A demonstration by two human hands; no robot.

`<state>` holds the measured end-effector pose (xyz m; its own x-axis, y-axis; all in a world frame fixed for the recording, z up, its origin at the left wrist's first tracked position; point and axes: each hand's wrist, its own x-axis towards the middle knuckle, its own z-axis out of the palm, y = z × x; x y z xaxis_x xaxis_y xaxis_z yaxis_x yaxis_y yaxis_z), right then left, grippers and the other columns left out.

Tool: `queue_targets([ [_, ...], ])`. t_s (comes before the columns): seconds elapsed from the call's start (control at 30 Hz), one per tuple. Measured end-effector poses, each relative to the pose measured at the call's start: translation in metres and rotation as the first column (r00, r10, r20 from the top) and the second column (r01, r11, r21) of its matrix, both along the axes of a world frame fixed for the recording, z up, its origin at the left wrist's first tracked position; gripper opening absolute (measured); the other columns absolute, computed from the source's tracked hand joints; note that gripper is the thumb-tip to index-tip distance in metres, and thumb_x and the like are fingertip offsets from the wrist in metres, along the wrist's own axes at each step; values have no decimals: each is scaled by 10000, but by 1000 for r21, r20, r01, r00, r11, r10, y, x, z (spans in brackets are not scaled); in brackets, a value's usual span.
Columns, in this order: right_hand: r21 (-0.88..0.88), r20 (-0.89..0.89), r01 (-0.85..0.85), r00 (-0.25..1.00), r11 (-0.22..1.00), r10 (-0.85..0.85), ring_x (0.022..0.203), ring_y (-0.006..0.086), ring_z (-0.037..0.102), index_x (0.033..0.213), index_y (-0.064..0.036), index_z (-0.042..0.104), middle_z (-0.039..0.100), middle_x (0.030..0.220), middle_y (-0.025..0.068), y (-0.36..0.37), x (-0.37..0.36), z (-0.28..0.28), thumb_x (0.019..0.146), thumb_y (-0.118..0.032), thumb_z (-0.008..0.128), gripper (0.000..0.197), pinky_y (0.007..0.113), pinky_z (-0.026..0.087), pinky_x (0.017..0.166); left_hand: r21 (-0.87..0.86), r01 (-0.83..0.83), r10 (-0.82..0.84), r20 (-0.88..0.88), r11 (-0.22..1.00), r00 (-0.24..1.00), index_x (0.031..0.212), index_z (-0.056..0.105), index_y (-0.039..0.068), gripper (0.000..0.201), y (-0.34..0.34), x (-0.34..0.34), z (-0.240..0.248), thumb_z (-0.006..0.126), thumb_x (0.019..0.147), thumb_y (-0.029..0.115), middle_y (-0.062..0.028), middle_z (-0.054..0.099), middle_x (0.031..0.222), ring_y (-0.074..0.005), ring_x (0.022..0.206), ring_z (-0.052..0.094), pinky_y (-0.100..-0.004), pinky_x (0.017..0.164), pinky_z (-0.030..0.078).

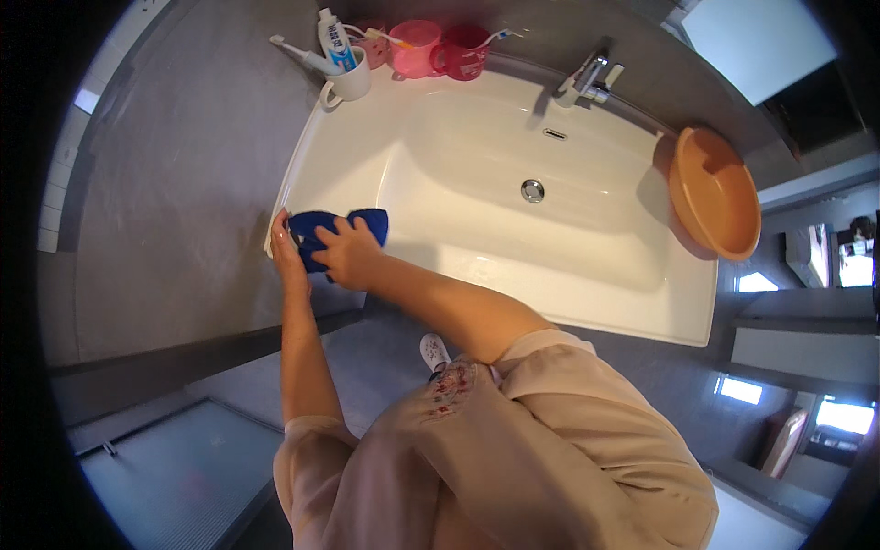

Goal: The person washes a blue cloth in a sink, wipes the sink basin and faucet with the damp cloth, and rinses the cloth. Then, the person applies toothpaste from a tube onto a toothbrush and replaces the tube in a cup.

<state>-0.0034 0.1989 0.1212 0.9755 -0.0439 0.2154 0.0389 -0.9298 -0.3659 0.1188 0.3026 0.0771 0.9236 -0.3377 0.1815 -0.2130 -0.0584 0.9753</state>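
A dark blue cloth (pixel 370 220) lies bunched on the front left corner of the white sink (pixel 541 293). On top of it is my right hand (pixel 348 255), its bent fingers pressing into the folds and gripping it. My left hand (pixel 287 255) rests against the sink's left corner, beside the cloth's left edge. Its fingers are stretched out, and it does not visibly hold anything. Part of the cloth is hidden beneath my right hand.
At the sink's back left, a white mug (pixel 348 84) holds a toothpaste tube (pixel 336 41) and an electric toothbrush (pixel 307 57). Pink (pixel 415 50) and red (pixel 466 53) cups stand beside it. A faucet (pixel 587 78) is at the back, an orange basin (pixel 715 194) on the right.
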Motion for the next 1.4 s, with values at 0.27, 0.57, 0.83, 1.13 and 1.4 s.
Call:
queue_targets([
  [0.27,167,-149,176,977,970,-152,1037,281,506,848,-266,717,556,1214,54,-121,-257,3,558,-136,694,318,443,398,893,430,-43,-68,239,902,969,1108,615,44,369,1,9,-10,429,941,316,-99,600,1149,-247,1139,484,-349,988,337],
  [0.57,8,-148,992,123,124,-981,1038,366,533,968,-124,671,586,1110,155,-197,-568,-10,609,-106,605,366,424,454,865,624,-130,-145,370,770,918,1089,634,85,381,-8,2,-7,450,918,372,-88,608,1124,-252,1107,501,-346,995,322],
  [0.83,-287,-106,940,161,185,-981,981,400,544,1134,-155,596,543,1056,229,-138,-364,6,713,-190,590,423,472,455,844,355,33,-99,168,934,981,1076,619,16,336,4,25,-5,549,885,284,-135,615,1092,-241,1062,535,-343,903,424],
  [1.13,907,-406,236,710,-349,-575,903,301,620,1172,15,498,605,1042,186,-180,-256,14,800,-70,519,382,397,509,837,104,827,-766,-328,553,553,1272,451,63,420,-106,-132,50,537,916,268,-79,538,1110,-161,998,522,-298,843,460],
  [1.4,504,-392,-360,714,-785,-580,1032,322,568,1162,3,480,569,1125,160,-150,-219,57,919,-183,399,317,484,445,933,-674,639,-696,-658,372,-289,1326,368,60,725,-136,-200,56,399,869,623,-110,512,1153,-255,1087,523,-461,917,451],
])
